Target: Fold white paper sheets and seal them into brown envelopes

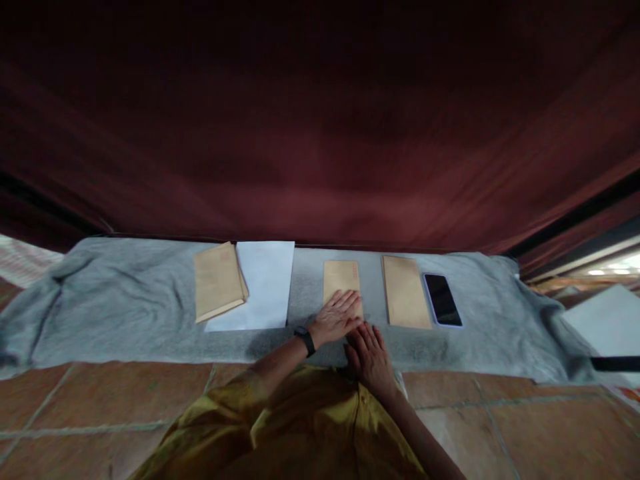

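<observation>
A brown envelope with a column of small red print lies upright in the middle of the grey cloth. My left hand, a black band around its wrist, rests flat across the lower part of this envelope with fingers stretched out. Close by, my right hand lies palm down at the envelope's lower right corner, fingers extended and side by side. Its fingertips are next to my left hand; whether they touch the paper I cannot tell. The envelope's bottom edge is hidden under my hands.
To the left, several brown envelopes overlap white paper sheets. On the right lie a brown envelope stack and a phone with a dark screen. The grey cloth covers a narrow surface against a dark red upright panel.
</observation>
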Motion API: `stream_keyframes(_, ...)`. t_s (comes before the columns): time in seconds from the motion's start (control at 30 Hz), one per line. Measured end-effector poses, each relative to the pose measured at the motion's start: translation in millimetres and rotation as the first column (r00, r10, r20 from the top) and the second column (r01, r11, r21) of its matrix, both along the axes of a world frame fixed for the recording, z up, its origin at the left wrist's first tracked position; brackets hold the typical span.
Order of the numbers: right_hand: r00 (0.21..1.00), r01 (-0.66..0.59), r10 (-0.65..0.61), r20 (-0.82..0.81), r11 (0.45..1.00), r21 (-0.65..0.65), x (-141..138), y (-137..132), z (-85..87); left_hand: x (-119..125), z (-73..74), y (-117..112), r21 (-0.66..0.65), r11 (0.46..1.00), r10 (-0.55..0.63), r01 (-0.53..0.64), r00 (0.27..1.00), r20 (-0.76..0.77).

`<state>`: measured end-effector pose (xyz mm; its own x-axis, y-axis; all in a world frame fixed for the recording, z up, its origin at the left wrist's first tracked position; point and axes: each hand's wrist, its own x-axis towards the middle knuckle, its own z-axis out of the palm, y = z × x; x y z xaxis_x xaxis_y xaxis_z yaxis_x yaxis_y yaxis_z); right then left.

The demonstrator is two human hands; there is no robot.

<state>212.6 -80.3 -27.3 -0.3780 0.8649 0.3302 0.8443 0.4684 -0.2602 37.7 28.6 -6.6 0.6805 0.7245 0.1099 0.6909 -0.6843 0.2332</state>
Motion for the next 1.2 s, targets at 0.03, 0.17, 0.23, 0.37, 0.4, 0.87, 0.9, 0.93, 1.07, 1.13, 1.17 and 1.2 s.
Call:
stream_keyframes(0.03,1.0,0.0,0.0,-0.019,1.0,0.002,1,0,-1.2,-2,-0.2,-6,-0.002,1.0,-0.009,0.009,1.0,0.003)
stream_keyframes(0.17,0.993,-0.015,0.014,-0.114,1.0,-0.004,6,1,-3.6,-12,2.5,-31,-0.002,0.999,-0.041,0.041,0.999,0.011)
stream_keyframes(0.23,0.99,-0.034,0.03,-0.136,0.999,-0.028,9,1,-2.9,-17,7.2,-42,-0.002,0.998,-0.064,0.064,0.998,0.012)
stream_keyframes(0.37,0.988,-0.095,0.089,-0.124,0.994,-0.044,14,1,-2.1,-27,18.1,-59,-0.013,0.992,-0.125,0.126,0.992,0.012)
stream_keyframes(0.4,0.988,-0.103,0.097,-0.119,0.994,-0.04,15,1,-2.5,-29,20.0,-62,-0.018,0.991,-0.131,0.132,0.991,0.011)
stream_keyframes(0.87,0.992,-0.064,0.058,-0.115,0.997,-0.052,24,-5,-5.5,-37,13.7,-82,-0.016,0.994,-0.111,0.111,0.993,0.033)
stream_keyframes(0.9,0.99,-0.044,0.035,-0.134,0.997,-0.062,24,-4,-4.0,-38,13.5,-85,-0.016,0.995,-0.099,0.099,0.995,0.023)
stream_keyframes(0.93,0.988,-0.008,-0.002,-0.153,0.998,-0.065,24,-3,-2.4,-37,13.2,-87,-0.017,0.997,-0.078,0.078,0.997,0.014)
stream_keyframes(1.07,0.963,0.185,-0.186,-0.195,0.982,-0.028,19,3,2.3,-29,11.2,-95,-0.019,0.997,0.069,-0.069,0.998,-0.012)
stream_keyframes(1.13,0.953,0.227,-0.223,-0.205,0.974,-0.008,15,8,2.8,-19,10.5,-96,-0.015,0.989,0.147,-0.148,0.989,-0.019)
stream_keyframes(1.17,0.949,0.234,-0.229,-0.215,0.972,-0.005,13,11,2.4,-13,10.7,-95,-0.011,0.983,0.184,-0.184,0.983,-0.023)
stream_keyframes(1.2,0.943,0.243,-0.237,-0.232,0.97,-0.006,10,14,1.7,-8,11.3,-94,-0.006,0.976,0.216,-0.216,0.976,-0.029)
